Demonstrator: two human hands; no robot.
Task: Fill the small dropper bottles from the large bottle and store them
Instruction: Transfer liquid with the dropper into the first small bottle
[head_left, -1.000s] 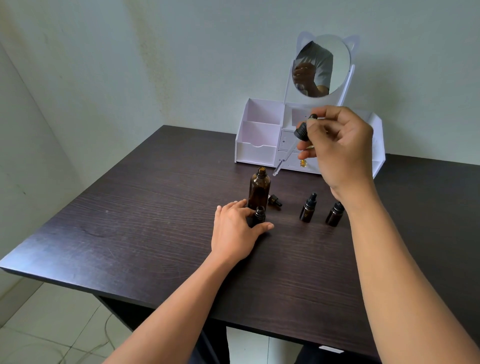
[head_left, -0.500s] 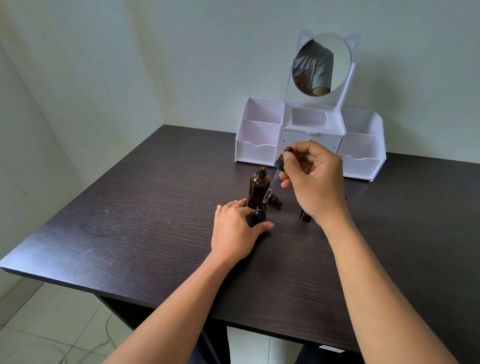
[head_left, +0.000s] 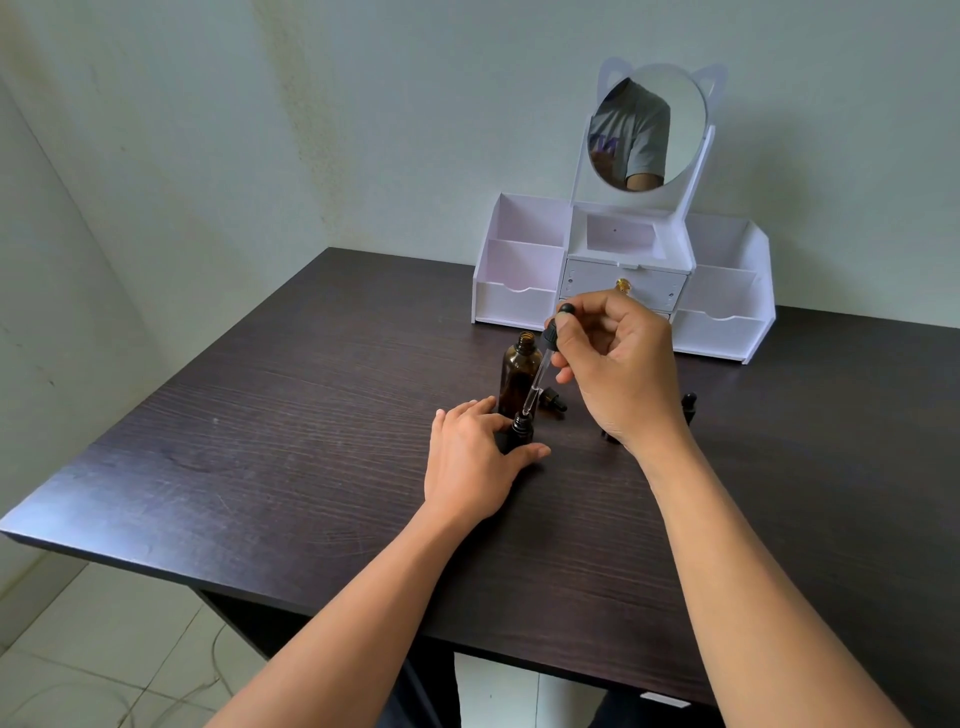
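My left hand (head_left: 470, 460) holds a small dark dropper bottle (head_left: 521, 428) upright on the dark table (head_left: 311, 441), between thumb and fingers. My right hand (head_left: 615, 369) pinches the black cap of a glass dropper (head_left: 540, 371), whose tip points down at the small bottle's open mouth. The large amber bottle (head_left: 519, 371) stands uncapped just behind. A loose dropper cap (head_left: 551, 400) lies beside it. Another capped small bottle (head_left: 688, 408) stands to the right; one more (head_left: 609, 433) is mostly hidden behind my right wrist.
A white organiser (head_left: 519, 301) with open compartments, small drawers and a cat-eared round mirror (head_left: 647, 127) stands at the table's back against the wall. The table's front edge runs close to me, with tiled floor (head_left: 104, 649) below at the left.
My right hand has come down from in front of the organiser, bringing the dropper's tip to the small bottle's mouth. My left hand has stayed on the small bottle.
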